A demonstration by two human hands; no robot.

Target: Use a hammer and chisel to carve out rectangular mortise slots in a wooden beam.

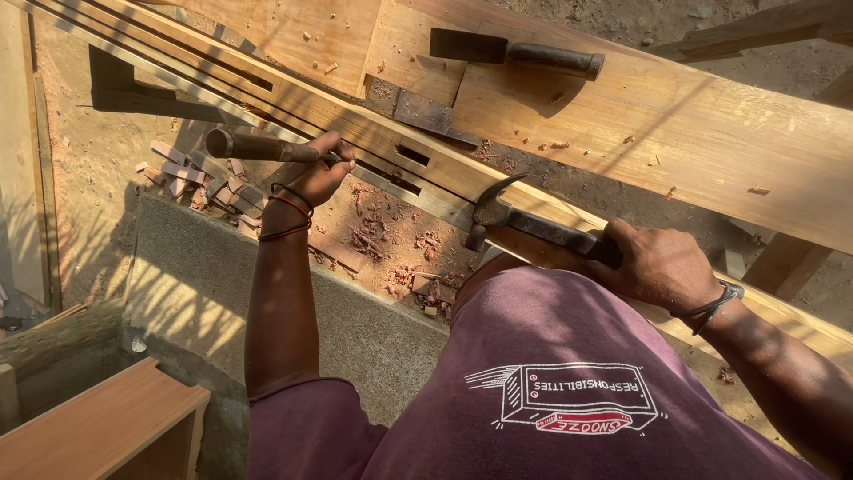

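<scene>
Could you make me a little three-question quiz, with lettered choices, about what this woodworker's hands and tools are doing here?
1. Where does the spare chisel lie?
A on the upper plank
B on the ground
C on the lap

2. What colour is the shirt?
A white
B maroon
C green

3. What does the right hand hold?
A nothing
B a saw
C a claw hammer

Answers: 1 A, it rests on the wood. 2 B, the cloth is maroon. 3 C, fingers wrap its handle, while the left hand grips a chisel handle.
</scene>
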